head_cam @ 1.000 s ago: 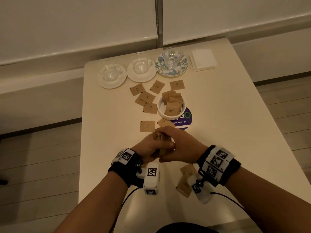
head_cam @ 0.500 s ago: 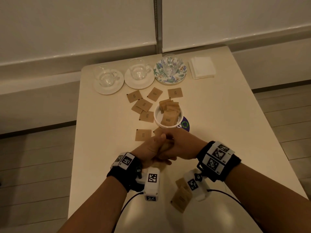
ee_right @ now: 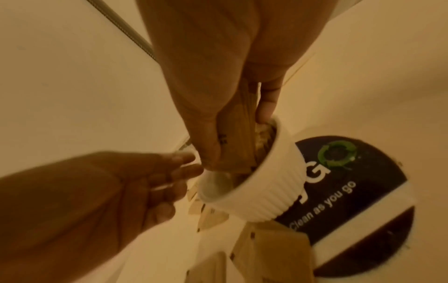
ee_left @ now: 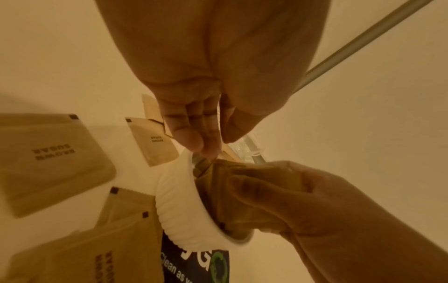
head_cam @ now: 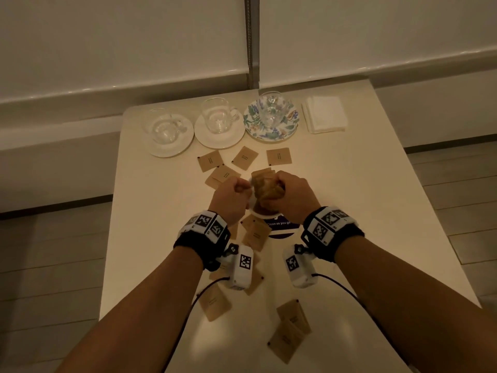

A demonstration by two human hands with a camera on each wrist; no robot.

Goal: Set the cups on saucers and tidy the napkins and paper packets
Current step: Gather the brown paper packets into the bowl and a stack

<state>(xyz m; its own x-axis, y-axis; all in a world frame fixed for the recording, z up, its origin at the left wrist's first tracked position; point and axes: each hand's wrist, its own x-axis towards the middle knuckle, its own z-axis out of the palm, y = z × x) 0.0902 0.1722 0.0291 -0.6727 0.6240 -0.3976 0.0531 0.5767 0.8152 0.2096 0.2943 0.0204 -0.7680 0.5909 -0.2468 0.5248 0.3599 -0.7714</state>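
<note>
1. The cream surface (head_cam: 349, 211) carries scattered packets.
2. The right hand (head_cam: 290, 195) grips a bundle of packets (head_cam: 266, 188) standing on end in the bowl (ee_right: 254, 191).
3. The left hand (head_cam: 231, 197), clenched and empty, has let go of the bundle; both hands have moved forward to the bowl.

Left hand (head_cam: 231, 196) curled, right hand (head_cam: 289, 196) gripping

cups (head_cam: 216, 119) on saucers (head_cam: 219, 134), napkins (head_cam: 324, 114) right

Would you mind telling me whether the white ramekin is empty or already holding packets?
Holding packets: the white ramekin has brown packets standing in it, and the right hand grips more at its rim.
</note>
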